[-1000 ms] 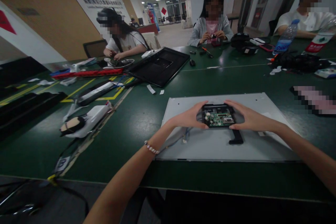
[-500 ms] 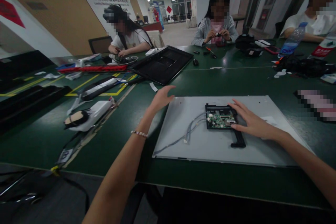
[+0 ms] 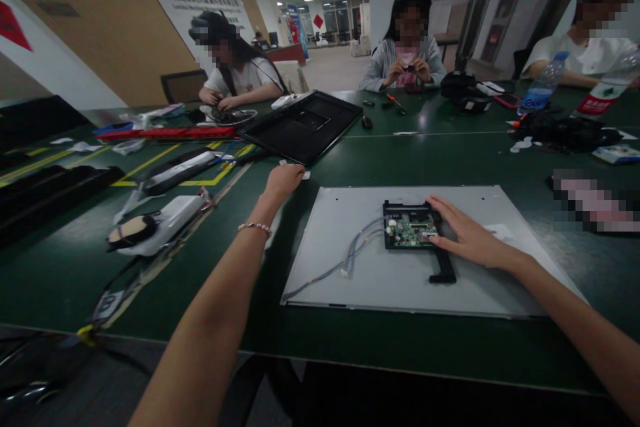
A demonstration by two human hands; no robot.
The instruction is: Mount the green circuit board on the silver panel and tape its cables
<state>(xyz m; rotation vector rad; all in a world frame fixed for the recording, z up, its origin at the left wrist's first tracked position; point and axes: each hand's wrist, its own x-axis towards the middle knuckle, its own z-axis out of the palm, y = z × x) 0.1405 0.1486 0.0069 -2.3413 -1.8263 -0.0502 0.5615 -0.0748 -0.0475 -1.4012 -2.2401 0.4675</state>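
Observation:
My left hand [image 3: 285,180] is over the green table with its fingers curled down onto a small white strip [image 3: 306,175]; the strip's ends show on either side of the hand. My right hand [image 3: 465,233] rests with fingers spread on the right side of a black plastic bracket [image 3: 443,273], its thumb by the edge of a green circuit board [image 3: 413,233]. The bracket lies on a flat grey metal panel [image 3: 340,293]. Grey cables [image 3: 353,250] run from the board to the panel's left edge.
A black monitor frame [image 3: 305,123] lies beyond my left hand. At left are a white device [image 3: 175,227] and black trays [image 3: 60,187]. Bottles [image 3: 545,83] and a phone [image 3: 595,200] are at right. Several people sit across the table.
My left hand has moved left and down from beside the panel's corner onto the white strip, its fingers closing. My right hand stays on the bracket. The view has shifted slightly.

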